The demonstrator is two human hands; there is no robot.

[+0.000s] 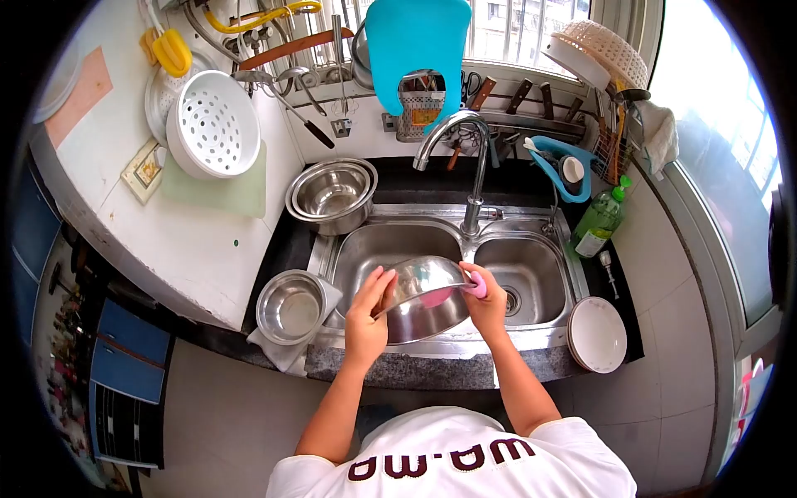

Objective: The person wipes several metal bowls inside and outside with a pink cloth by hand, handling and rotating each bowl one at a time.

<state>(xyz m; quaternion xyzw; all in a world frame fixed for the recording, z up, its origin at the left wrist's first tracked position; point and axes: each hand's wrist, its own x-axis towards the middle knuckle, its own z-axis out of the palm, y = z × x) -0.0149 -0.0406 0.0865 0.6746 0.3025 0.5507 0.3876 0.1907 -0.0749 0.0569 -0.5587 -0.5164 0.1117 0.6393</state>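
Observation:
A shiny stainless steel bowl (427,315) is tilted on its side above the front rim of the double sink (357,274). My left hand (368,319) grips its left edge, fingers along the outside. At the opposite edge, my right hand (487,305) is closed round a small pink piece (476,285) pressed on the rim; its exact kind is hard to make out. A pink patch shows in the bowl's mirror-like surface. Behind the bowl, the tall faucet (475,187) curves over the left basin, with no water visible from its spout.
Nested steel basins (332,195) stand at the back left, and a steel pot (290,307) rests on a cloth at the front left. White bowls (598,334) are stacked right of the sink. A green soap bottle (599,220) and a blue basket (573,195) stand behind them.

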